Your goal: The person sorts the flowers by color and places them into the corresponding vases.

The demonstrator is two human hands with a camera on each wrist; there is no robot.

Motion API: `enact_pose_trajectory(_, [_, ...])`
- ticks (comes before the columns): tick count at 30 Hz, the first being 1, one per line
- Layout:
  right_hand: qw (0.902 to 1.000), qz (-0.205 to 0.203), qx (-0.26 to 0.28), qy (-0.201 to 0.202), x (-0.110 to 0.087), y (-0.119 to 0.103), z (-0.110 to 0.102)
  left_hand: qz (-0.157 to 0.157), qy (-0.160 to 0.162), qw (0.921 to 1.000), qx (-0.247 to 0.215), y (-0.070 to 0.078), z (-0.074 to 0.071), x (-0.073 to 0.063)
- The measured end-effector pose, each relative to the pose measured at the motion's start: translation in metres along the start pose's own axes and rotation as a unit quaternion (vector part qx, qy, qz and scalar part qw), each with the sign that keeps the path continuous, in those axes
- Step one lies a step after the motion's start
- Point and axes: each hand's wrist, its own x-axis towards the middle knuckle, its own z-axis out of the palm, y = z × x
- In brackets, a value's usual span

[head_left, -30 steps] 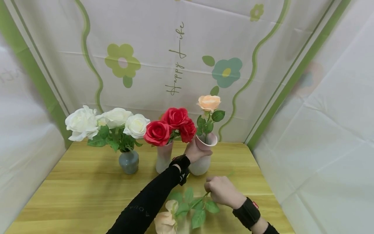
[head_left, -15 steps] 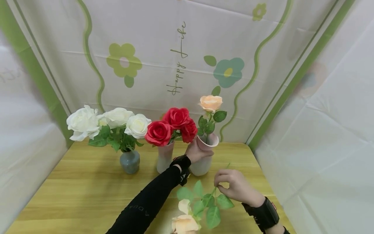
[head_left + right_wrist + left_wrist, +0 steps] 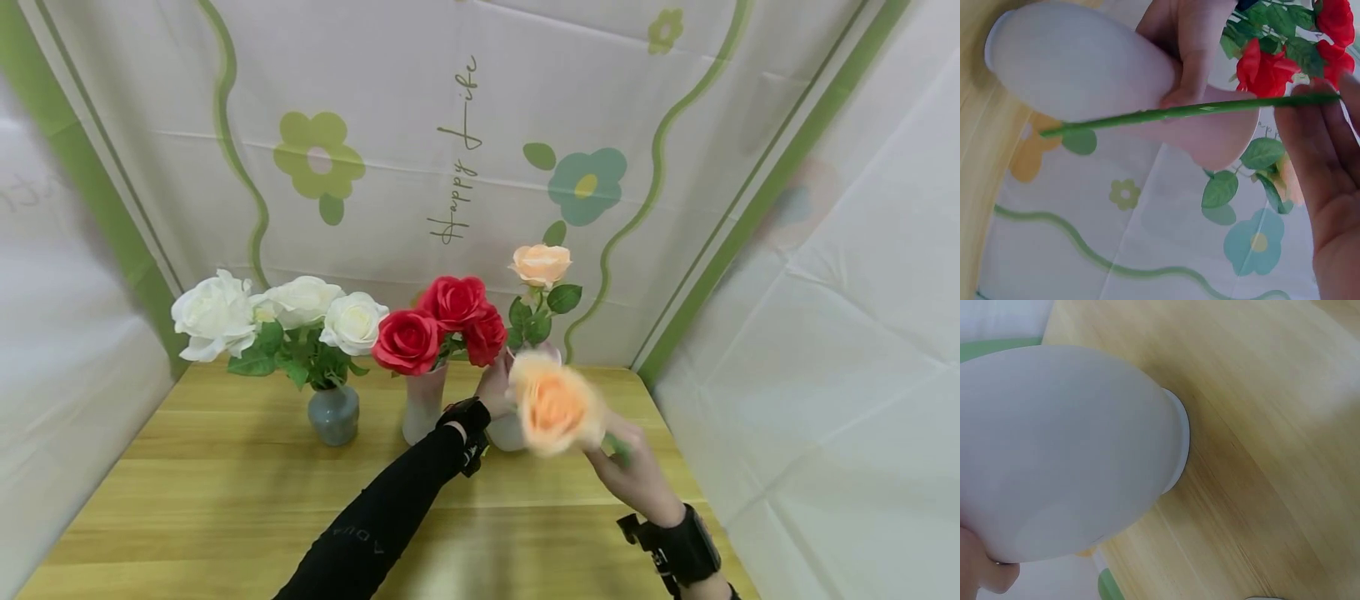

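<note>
My left hand [image 3: 492, 392] grips the neck of a pink-and-white vase [image 3: 507, 435], which stands upright on the table. One peach rose [image 3: 542, 265] with green leaves rises from its mouth. In the right wrist view the left thumb lies across the pink neck of that vase. Between the fingers and thumb of my right hand [image 3: 633, 471] is the green stem [image 3: 1166, 113] of a second peach rose [image 3: 555, 408]. This bloom is blurred and overlaps the vase front in the head view. The bare stem end points down alongside the vase in the right wrist view.
Left of the gripped vase, red roses [image 3: 408, 342] fill another pink-and-white vase [image 3: 422, 406]. Farther left, white roses [image 3: 300, 302] stand in a small grey-blue vase [image 3: 333, 415]. A printed cloth [image 3: 390, 217] hangs behind the wooden table [image 3: 187, 500].
My right hand has turned the loose rose over, so its bloom swung from low near the front edge up to the vase. My left hand has stayed on the vase.
</note>
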Motion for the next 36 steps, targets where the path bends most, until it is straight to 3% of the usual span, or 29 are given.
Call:
enact_pose_trajectory(1, [0.9997, 0.02, 0.0, 0.01, 0.0, -0.002, 0.001, -0.004, -0.005, 1.0, -0.007, 0.0, 0.0, 0.001])
enact_pose_trajectory(3, [0.9967, 0.076, 0.008, 0.027, 0.001, -0.007, 0.002, -0.044, -0.011, 0.9985, -0.029, 0.03, -0.007, -0.009])
enact_pose_trajectory(5, [0.9907, 0.124, 0.034, 0.044, 0.001, -0.01, 0.003, -0.056, -0.003, 0.9977, -0.037, 0.049, -0.011, -0.017])
enact_pose_trajectory(8, [0.9782, 0.162, 0.104, 0.076, 0.003, -0.01, 0.004, -0.065, 0.006, 0.9975, -0.027, 0.063, -0.013, -0.021])
enact_pose_trajectory(12, [0.9666, 0.147, 0.173, 0.119, 0.008, -0.004, 0.002, -0.073, 0.009, 0.997, -0.022, 0.064, -0.011, -0.019])
enact_pose_trajectory(16, [0.9636, 0.136, 0.173, 0.151, 0.012, 0.001, -0.001, -0.073, 0.012, 0.9967, -0.033, 0.063, -0.01, -0.018])
enact_pose_trajectory(20, [0.9546, 0.149, 0.183, 0.182, 0.017, 0.002, -0.004, -0.078, 0.011, 0.9963, -0.035, 0.063, -0.009, -0.017])
enact_pose_trajectory(25, [0.9495, 0.158, 0.184, 0.199, 0.022, 0.007, -0.01, -0.087, 0.006, 0.9958, -0.029, 0.066, -0.009, -0.017])
enact_pose_trajectory(30, [0.9452, 0.16, 0.175, 0.224, 0.032, 0.016, -0.015, -0.073, 0.011, 0.9967, -0.035, 0.065, -0.01, -0.016])
enact_pose_trajectory(36, [0.9336, 0.151, 0.187, 0.266, 0.04, 0.023, -0.015, -0.08, 0.006, 0.9965, -0.022, 0.062, -0.009, -0.017])
